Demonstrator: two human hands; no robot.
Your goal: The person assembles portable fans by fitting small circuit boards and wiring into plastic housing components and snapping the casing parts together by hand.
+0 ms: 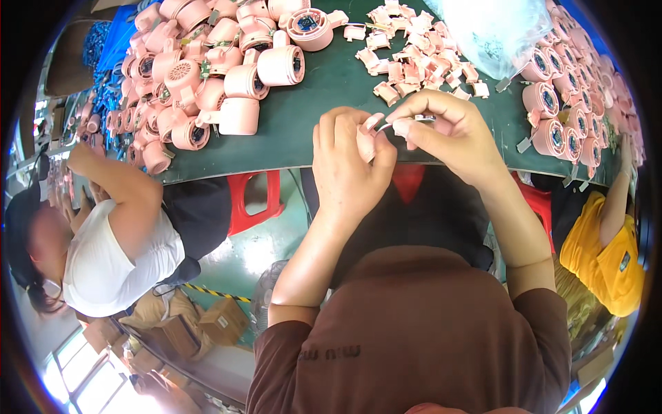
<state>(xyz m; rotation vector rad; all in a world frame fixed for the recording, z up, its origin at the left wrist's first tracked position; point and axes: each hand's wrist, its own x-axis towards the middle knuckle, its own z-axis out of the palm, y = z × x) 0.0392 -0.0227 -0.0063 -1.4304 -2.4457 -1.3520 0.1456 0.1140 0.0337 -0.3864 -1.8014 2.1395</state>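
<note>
Just beyond the near edge of the green table [303, 131], a pink part [366, 143] is held up by the left hand [350, 155], whose fingers are curled over its far side while the thumb is pressed along its right. Most of its body is hidden by that hand, so its full shape cannot be told. As far as its long axis is shown, it is tipped nearly in line with the forearm, with its narrow upper end pointed away from the person and slightly to the right, toward the other hand.

By the right hand [452, 131], a small pink piece [402, 126] is pinched between thumb and forefinger, the gap between them being narrow; it is brought close beside that upper end, but whether the two are touching cannot be told. Which way the small piece is faced is too blurred to be made out.

On the table, a pile of small pink clips [417, 52] is spread ahead of the hands. Pink fans [238, 116] are heaped to the left, and more pink housings [549, 136] are lined up to the right, near a clear plastic bag [491, 34].
</note>
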